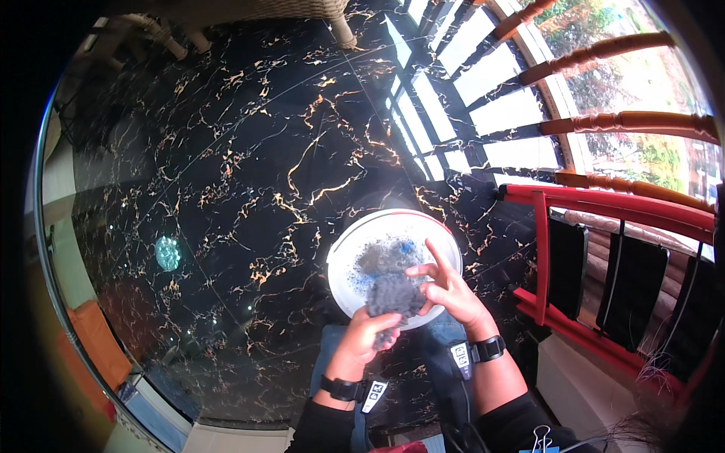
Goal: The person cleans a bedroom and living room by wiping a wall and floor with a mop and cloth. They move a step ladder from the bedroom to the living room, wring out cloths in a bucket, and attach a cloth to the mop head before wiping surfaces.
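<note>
A grey fuzzy piece of material (395,295) lies over the near part of a round white lid or tub top (345,238), which stands between the person's knees. My left hand (368,334) grips the near end of this piece, thumb on top. My right hand (447,289) touches its right edge with thumb and lower fingers, while the index finger points up and away. Whether the right hand pinches the material cannot be told. Dark grey and blue specks and a tuft of grey fluff (376,257) are scattered on the white surface. Both wrists wear black straps.
Dark marble-patterned floor tiles (238,170) surround the white surface. A red metal frame with black panels (541,255) stands at the right, below wooden balusters (623,122). Wicker furniture legs (342,31) are at the top. A black binder clip (542,439) shows at the bottom edge.
</note>
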The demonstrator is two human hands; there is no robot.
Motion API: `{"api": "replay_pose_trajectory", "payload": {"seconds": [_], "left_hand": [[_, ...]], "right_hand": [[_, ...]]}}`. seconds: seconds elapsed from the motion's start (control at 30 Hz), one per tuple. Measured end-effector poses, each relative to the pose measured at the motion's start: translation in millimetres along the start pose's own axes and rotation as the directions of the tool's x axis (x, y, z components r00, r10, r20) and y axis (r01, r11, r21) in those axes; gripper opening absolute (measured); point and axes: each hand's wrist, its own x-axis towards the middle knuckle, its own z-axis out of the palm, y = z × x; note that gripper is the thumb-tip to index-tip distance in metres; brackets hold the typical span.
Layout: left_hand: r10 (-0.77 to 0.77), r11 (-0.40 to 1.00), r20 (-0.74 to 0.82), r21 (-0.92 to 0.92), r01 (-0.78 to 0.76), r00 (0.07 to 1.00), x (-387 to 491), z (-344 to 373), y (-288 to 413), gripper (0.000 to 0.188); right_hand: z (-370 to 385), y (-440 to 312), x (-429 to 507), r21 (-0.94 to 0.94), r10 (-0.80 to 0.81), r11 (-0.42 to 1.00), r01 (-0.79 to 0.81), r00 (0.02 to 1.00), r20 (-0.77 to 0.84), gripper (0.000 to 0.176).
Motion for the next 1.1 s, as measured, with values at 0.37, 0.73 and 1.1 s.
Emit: {"api": "replay_pose_trajectory", "payload": {"seconds": [0.37, 0.73, 1.1], "left_hand": [[-0.021, 0.82, 0.645, -0.426, 0.382, 0.764, -3, 0, -22, 0.063], [-0.174, 0.978, 0.078, 0.13, 0.163, 0.982, 2, 3, -6, 0.011], [-0.005, 0.934, -0.263, 0.345, 0.098, 0.965, 36, 6, -47, 0.027]], "right_hand": [[36, 11, 11, 0.252, -0.409, 0.907, 0.338, 0.851, 0.33, 0.071], [48, 36, 24, -0.084, -0.196, 0.978, 0.192, 0.98, -0.044, 0.019], [40, 67, 34, -0.577, -0.259, 0.814, 0.072, 0.933, -0.249, 0.014]]}}
